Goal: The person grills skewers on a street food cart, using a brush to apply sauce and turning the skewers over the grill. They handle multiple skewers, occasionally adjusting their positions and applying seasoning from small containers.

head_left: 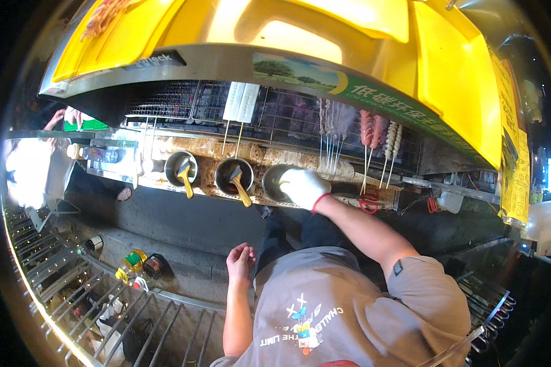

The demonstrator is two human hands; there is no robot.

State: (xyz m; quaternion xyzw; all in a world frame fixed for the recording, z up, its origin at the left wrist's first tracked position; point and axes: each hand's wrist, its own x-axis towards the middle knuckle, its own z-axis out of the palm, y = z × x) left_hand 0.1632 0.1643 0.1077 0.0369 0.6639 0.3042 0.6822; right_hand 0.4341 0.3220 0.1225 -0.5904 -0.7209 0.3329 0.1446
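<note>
My right hand [304, 188], in a white glove with a red cuff, reaches over a metal pot [271, 183] on the ledge of a charcoal grill. Its fingers and the pot's inside are largely hidden, so a grip cannot be made out. My left hand [241, 261] is bare and hangs low beside my body, fingers loosely curled, with nothing seen in it. Two more metal pots stand to the left, one with a yellow-handled brush [240, 186], the other with a similar brush [185, 178]. Pink sausages [370, 127] on sticks lie over the grill, right of my glove.
Two white skewered slabs [240, 103], thin skewers [334, 121] and pale ball skewers [393, 140] rest on the grill mesh [284, 105]. Red-handled scissors [369, 203] hang at the ledge. Yellow trays [459, 82] overhang the grill. Bottles [135, 260] stand by a metal railing [165, 325] behind.
</note>
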